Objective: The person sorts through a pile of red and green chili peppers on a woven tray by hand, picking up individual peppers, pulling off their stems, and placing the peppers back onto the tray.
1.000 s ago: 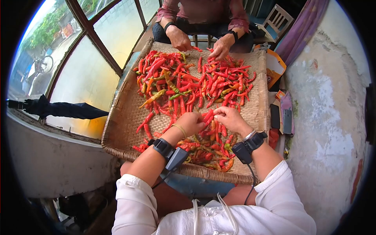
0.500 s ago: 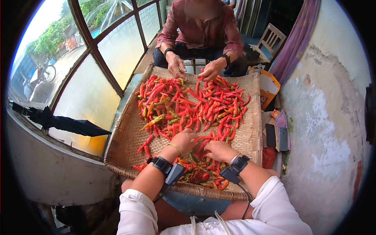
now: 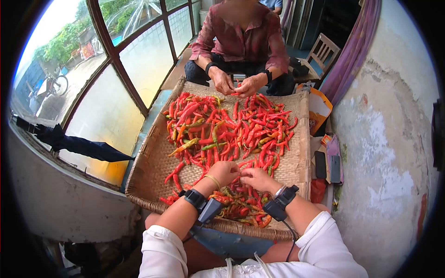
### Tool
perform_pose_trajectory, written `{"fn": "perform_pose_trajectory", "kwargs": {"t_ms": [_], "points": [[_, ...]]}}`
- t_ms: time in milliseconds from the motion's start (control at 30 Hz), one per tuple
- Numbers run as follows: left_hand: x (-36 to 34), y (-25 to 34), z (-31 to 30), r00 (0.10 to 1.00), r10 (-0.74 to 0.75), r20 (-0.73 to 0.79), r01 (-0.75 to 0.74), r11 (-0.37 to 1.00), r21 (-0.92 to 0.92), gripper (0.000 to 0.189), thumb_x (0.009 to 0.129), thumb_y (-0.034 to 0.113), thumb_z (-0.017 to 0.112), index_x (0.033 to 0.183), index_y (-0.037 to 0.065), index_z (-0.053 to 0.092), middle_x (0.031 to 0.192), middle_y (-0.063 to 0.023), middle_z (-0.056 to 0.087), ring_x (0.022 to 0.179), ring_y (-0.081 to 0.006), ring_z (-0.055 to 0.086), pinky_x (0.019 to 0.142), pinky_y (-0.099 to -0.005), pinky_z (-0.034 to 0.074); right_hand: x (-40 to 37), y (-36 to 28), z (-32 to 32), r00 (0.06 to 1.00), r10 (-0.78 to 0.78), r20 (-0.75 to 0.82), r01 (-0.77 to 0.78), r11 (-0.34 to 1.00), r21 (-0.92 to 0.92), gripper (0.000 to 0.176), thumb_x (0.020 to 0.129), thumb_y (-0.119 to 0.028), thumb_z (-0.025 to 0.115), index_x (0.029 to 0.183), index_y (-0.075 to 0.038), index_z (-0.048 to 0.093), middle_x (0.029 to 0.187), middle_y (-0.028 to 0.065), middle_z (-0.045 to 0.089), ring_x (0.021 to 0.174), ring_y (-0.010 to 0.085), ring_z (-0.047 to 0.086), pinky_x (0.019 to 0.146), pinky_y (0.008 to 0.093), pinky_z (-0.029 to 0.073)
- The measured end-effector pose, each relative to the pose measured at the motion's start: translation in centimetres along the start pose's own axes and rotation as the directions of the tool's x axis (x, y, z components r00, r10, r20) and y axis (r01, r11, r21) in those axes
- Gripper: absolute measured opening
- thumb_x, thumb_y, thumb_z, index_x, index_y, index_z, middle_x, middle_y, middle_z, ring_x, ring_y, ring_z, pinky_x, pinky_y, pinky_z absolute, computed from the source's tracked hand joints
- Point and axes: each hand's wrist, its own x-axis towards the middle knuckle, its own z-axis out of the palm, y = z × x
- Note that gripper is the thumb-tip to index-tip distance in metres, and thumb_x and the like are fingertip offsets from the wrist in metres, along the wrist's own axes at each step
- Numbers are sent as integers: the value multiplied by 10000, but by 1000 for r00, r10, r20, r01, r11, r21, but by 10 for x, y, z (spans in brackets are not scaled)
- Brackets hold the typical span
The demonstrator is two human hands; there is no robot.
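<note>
My left hand (image 3: 224, 173) and my right hand (image 3: 258, 180) meet fingertip to fingertip above the near part of a woven tray (image 3: 150, 173). Both are closed in a pinch on a red chili pepper, mostly hidden by the fingers. Beneath them lies a near pile of chili peppers (image 3: 245, 211), red mixed with dull green and brownish ones. Beyond my hands spreads a larger heap of mostly red chili peppers (image 3: 250, 132), with a few yellow-green ones toward its left. Each of my wrists wears a dark strapped device.
Across the tray sits a person (image 3: 243, 37) in a dark red shirt, both hands together on a red chili. A folded umbrella (image 3: 88, 146) lies along the window ledge at left. Phones (image 3: 334, 167), an orange box (image 3: 319, 109) and a wooden chair (image 3: 322, 53) stand right, beside the rough wall.
My left hand has moved slightly right and down, and my fingertips have come together. The other person's hands have drawn together over a red chili. The view has shifted slightly.
</note>
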Motion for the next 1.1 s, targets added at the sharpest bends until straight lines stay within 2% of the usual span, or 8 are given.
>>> {"fn": "perform_pose_trajectory", "kwargs": {"t_ms": [133, 167, 367, 533, 600, 667, 800, 1100], "points": [[-3, 4, 6, 996, 39, 83, 12, 843, -538, 89, 750, 73, 604, 813, 35, 555, 725, -19, 573, 647, -96, 550, 580, -241, 456, -12, -31, -15, 989, 146, 19, -107, 622, 776, 212, 864, -192, 487, 1021, -59, 534, 737, 0, 568, 544, 49, 508, 463, 176, 402], [-3, 4, 8, 989, 61, 132, 32, 797, -603, 110, 757, 46, 599, 837, 30, 526, 737, -9, 556, 653, -84, 536, 576, -226, 453, -14, -35, -15, 989, 146, -33, -62, 598, 799, 143, 847, -211, 524, 791, -83, 552, 609, -22, 531, 470, 25, 482, 404, 148, 356], [-7, 10, 5, 976, -78, 203, 194, 735, -650, 142, 777, 47, 589, 881, 22, 495, 757, -13, 567, 672, -82, 548, 562, -225, 453, -10, -27, -28, 988, 153, 15, -139, 846, 515, 145, 842, -184, 530, 815, -49, 576, 590, -17, 534, 459, 37, 488, 411, 164, 370], [-5, -16, -27, 995, -73, -72, 81, 992, 101, 226, 718, 269, 578, 802, 60, 598, 810, -157, 610, 767, -310, 587, 672, -393, 468, -11, -34, -55, 987, 138, -79, -89, 892, 444, 181, 829, -117, 539, 976, -13, 543, 737, 42, 584, 581, 84, 561, 498, 201, 458], [-6, -24, -45, 966, -139, -219, 179, 967, 180, 217, 726, 265, 556, 812, 69, 595, 803, -148, 603, 782, -313, 580, 686, -405, 462, -10, -47, -53, 967, -41, -250, 240, 469, 850, 413, 826, -127, 545, 1195, -15, 399, 917, 98, 584, 730, 132, 592, 586, 234, 488], [-6, -37, -49, 895, -162, -415, 257, 949, 185, 206, 705, 233, 612, 817, 64, 583, 818, -130, 583, 818, -302, 562, 704, -389, 449, -11, -56, -53, 933, -90, -348, 352, 433, 830, 605, 824, -147, 549, 1311, -27, 209, 1044, 132, 545, 833, 170, 587, 641, 253, 497], [-4, -43, -49, 907, -207, -365, 313, 914, 259, 252, 714, 225, 603, 905, 66, 558, 913, -143, 567, 837, -310, 566, 710, -399, 462, -9, -39, -51, 967, 77, -245, 119, 711, 693, 644, 814, -161, 564, 1318, -1, 196, 1000, 112, 540, 781, 136, 577, 604, 224, 485], [5, -52, -36, 954, -209, -215, 275, 895, 350, 332, 725, 235, 590, 991, 59, 499, 882, -141, 593, 830, -309, 584, 697, -406, 480, -13, -39, -37, 987, 141, -74, -72, 812, 579, 268, 834, -144, 524, 1066, -10, 516, 809, 41, 583, 647, 72, 564, 517, 168, 449]]}}
